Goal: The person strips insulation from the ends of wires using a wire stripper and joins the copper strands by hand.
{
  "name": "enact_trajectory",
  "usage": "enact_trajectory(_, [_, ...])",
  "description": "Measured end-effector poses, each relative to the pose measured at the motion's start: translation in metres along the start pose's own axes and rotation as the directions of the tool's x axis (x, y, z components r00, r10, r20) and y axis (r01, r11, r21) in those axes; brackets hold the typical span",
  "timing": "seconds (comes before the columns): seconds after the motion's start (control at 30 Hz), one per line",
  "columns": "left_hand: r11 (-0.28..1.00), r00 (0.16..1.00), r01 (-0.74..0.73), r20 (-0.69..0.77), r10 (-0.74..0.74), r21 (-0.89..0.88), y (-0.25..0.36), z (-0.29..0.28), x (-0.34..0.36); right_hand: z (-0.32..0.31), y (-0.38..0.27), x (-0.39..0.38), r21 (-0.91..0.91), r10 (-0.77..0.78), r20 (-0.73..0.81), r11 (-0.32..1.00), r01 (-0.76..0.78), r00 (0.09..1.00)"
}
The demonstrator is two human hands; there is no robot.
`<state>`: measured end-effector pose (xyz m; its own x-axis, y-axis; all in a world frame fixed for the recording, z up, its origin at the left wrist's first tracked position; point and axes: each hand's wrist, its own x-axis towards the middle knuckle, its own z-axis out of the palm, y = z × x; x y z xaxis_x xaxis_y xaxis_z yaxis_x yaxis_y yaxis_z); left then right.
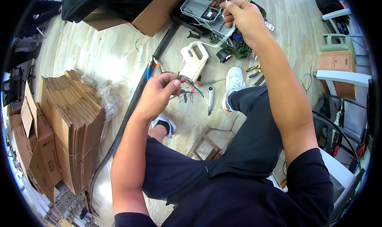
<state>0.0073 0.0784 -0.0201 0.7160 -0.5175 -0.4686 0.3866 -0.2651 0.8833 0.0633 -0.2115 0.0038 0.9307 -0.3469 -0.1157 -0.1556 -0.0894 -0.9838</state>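
Observation:
My left hand [165,89] is pinched on thin wires [191,85] with dark, red and green insulation. My right hand [242,22], higher up by an open toolbox [197,6], pinches a pale translucent strip [223,40] that hangs in a curve. Below it on the floor lies a white plastic object with a handle [195,62]. Near the hands are blue-and-orange-handled cutters [149,70], a utility knife [211,100], a screwdriver [211,82], yellow-and-black pliers [254,72] and a small black item [223,56].
A long dark tube [163,40] crosses the floor. Stacked cardboard [79,127] and crumpled plastic [111,99] are at left, a large box [149,16] at top. At right are white-framed furniture [342,77] and black cables [336,125]. My feet [234,83] flank the scattered tools.

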Motion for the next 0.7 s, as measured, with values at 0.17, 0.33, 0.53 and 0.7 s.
enact_trajectory(0.17, [0.998,0.994,-0.04,-0.102,0.035,-0.045,0.009,-0.004,-0.014,0.02,-0.018,-0.022,-0.765,-0.631,-0.089,0.538,0.353,0.77])
enact_trajectory(0.33, [0.995,0.98,-0.065,-0.194,0.049,-0.076,0.012,-0.001,-0.017,0.051,-0.027,-0.09,-0.232,-0.674,0.45,0.546,0.805,0.586])
enact_trajectory(0.53, [0.986,0.974,-0.125,-0.205,0.101,-0.108,0.016,0.0,-0.022,0.071,-0.009,-0.098,-0.332,-0.576,0.553,0.51,0.793,0.602])
enact_trajectory(0.7, [0.987,0.975,-0.145,-0.183,0.13,-0.073,0.018,0.001,-0.021,0.068,-0.003,-0.091,-0.233,-0.48,0.63,0.632,0.739,0.61])
